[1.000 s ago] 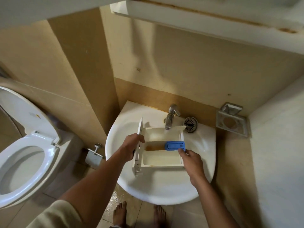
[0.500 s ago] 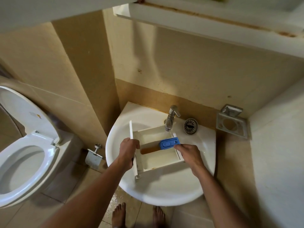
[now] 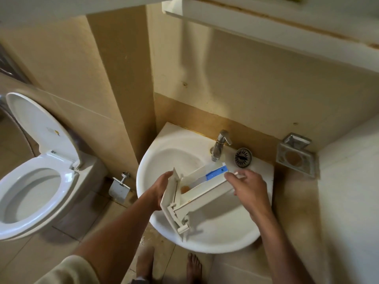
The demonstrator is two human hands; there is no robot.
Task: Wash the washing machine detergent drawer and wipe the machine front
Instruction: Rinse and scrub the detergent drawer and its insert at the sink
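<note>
Over the sink, the detergent drawer slants toward the tap, left hand gripping its front, right hand its rear.

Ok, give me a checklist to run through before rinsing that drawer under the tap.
1. Firm hold on the drawer: ok. The left hand grips the front panel and the right hand holds the far end.
2. Drawer over the sink: ok, tilted above the bowl.
3. Water running from the tap: cannot tell, no stream shows.
4. Blue insert taken out: not ok, it sits in the drawer.
5. Compartments free of dirt: not ok, there is a brown patch inside.
6. Dry floor underfoot: not ok, it looks wet below the sink, near the bare feet.
</note>
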